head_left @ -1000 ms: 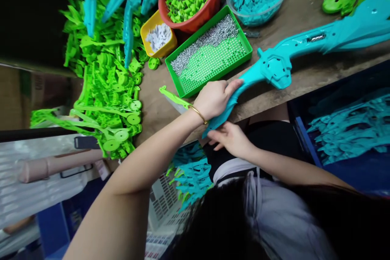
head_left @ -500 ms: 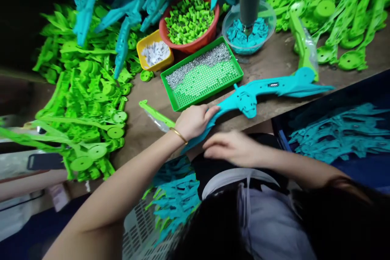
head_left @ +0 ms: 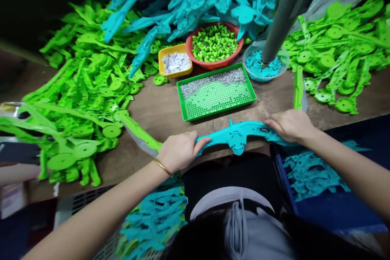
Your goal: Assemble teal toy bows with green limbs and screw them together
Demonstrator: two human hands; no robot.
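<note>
Tabletop [head_left: 157, 107], blue piece [head_left: 237, 140], left hand [head_left: 178, 151] hiding one end

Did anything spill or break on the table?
Nothing stands out. The silvery bits are bunched toward one side but lie inside the green tray. The blue part gripped by the left hand and right hand looks unbroken where it shows.

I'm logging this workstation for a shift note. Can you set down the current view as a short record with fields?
Left grip: closed on the long teal piece, toward its left end
Right grip: closed on the same piece, toward its right end
Green tray: small metal parts, along the far side
Yellow container: white pieces
Red bowl: small green pieces
Green part piles: left pile, right pile
</note>
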